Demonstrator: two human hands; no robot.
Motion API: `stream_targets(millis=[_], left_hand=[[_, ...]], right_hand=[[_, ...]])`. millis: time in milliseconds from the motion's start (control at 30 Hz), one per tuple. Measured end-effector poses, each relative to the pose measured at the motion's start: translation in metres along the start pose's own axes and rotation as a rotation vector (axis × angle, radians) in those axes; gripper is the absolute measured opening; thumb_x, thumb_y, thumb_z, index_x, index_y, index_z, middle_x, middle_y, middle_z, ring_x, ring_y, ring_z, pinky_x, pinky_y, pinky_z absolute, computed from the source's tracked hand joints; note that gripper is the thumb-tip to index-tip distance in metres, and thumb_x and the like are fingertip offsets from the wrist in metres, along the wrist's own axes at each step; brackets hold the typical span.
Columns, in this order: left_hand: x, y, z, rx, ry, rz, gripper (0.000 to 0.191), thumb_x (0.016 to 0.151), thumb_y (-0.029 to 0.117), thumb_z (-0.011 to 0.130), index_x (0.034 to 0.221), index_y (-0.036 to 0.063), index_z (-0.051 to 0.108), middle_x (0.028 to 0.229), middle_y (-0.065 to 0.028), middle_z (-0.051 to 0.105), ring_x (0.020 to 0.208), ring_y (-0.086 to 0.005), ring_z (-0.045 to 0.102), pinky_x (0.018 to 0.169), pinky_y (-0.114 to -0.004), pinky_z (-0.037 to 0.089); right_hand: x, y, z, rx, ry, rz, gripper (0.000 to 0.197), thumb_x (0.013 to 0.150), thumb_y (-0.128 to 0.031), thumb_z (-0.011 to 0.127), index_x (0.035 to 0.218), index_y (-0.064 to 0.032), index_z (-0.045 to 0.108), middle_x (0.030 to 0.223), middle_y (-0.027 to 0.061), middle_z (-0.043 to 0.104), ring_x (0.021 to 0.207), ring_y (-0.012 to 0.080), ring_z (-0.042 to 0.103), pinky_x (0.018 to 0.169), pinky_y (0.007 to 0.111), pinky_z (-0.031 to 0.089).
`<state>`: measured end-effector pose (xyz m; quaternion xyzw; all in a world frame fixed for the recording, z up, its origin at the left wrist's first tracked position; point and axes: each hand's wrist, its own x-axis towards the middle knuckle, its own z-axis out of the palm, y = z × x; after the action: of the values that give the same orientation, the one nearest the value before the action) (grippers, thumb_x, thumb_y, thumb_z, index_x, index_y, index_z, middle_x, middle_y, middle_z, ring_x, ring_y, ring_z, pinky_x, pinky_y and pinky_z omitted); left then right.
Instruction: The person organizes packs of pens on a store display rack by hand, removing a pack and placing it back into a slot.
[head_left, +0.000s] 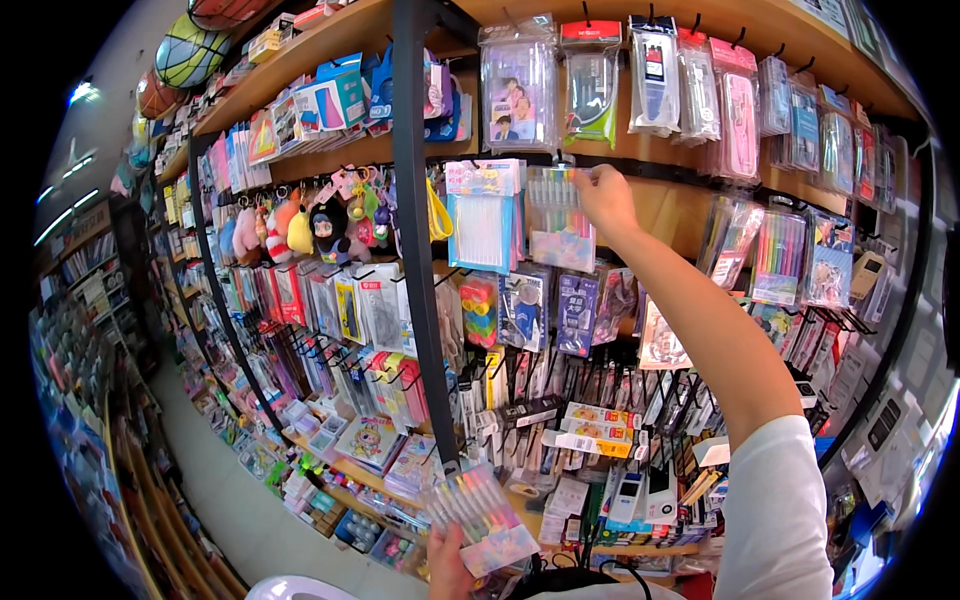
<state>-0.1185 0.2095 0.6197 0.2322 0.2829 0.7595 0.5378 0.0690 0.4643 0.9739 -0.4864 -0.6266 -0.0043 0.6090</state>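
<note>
Low in the picture, my left hand (448, 559) grips a clear pack of coloured pens (480, 517) by its lower left edge. My right arm reaches up to the display rack. There my right hand (609, 196) holds the upper right edge of a like pack of pens (562, 225), whose top is at a black hook. Whether the hook still carries it I cannot tell. Just left of that pack hangs a blue-edged pack of thin white sticks (481, 225). Packaged items, including a purple one (576, 311), hang below it.
A dark metal upright (420, 225) divides the rack. Plush keyrings (330, 225) hang left of it. Stationery packs, such as a pink one (739, 112), line the upper hooks. Bare hooks stick out lower down. Boxes (592, 431) rest across them. An aisle floor (217, 487) runs along the left.
</note>
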Motion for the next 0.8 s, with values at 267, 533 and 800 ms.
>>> stream_targets(millis=[267, 533, 800], left_hand=[[0.012, 0.012, 0.017, -0.017, -0.057, -0.015, 0.036, 0.086, 0.016, 0.047, 0.117, 0.0023, 0.037, 0.111, -0.0101, 0.05, 0.097, -0.0228, 0.053, 0.083, -0.038, 0.043], [0.024, 0.004, 0.035, -0.073, -0.209, -0.046, 0.035, 0.085, 0.01, 0.047, 0.118, 0.0027, 0.036, 0.111, -0.0105, 0.05, 0.1, -0.0223, 0.051, 0.085, -0.038, 0.043], [0.016, 0.011, 0.029, -0.009, -0.345, -0.076, 0.049, 0.085, 0.041, 0.044, 0.118, 0.005, 0.036, 0.112, -0.0201, 0.049, 0.097, -0.0291, 0.052, 0.08, -0.043, 0.045]], right_hand=[[-0.128, -0.01, 0.004, 0.196, -0.653, -0.394, 0.024, 0.077, -0.018, 0.057, 0.092, -0.0022, 0.046, 0.082, 0.0152, 0.052, 0.077, 0.025, 0.052, 0.069, 0.036, 0.043], [-0.234, 0.013, -0.005, 0.348, -1.297, 0.012, 0.025, 0.08, -0.025, 0.059, 0.087, -0.0017, 0.052, 0.076, 0.0037, 0.054, 0.069, 0.0073, 0.048, 0.059, 0.024, 0.042], [-0.099, -0.018, -0.022, 0.396, -0.491, -0.017, 0.021, 0.082, -0.02, 0.057, 0.091, -0.0013, 0.054, 0.074, 0.0016, 0.056, 0.067, 0.007, 0.051, 0.06, 0.023, 0.042]])
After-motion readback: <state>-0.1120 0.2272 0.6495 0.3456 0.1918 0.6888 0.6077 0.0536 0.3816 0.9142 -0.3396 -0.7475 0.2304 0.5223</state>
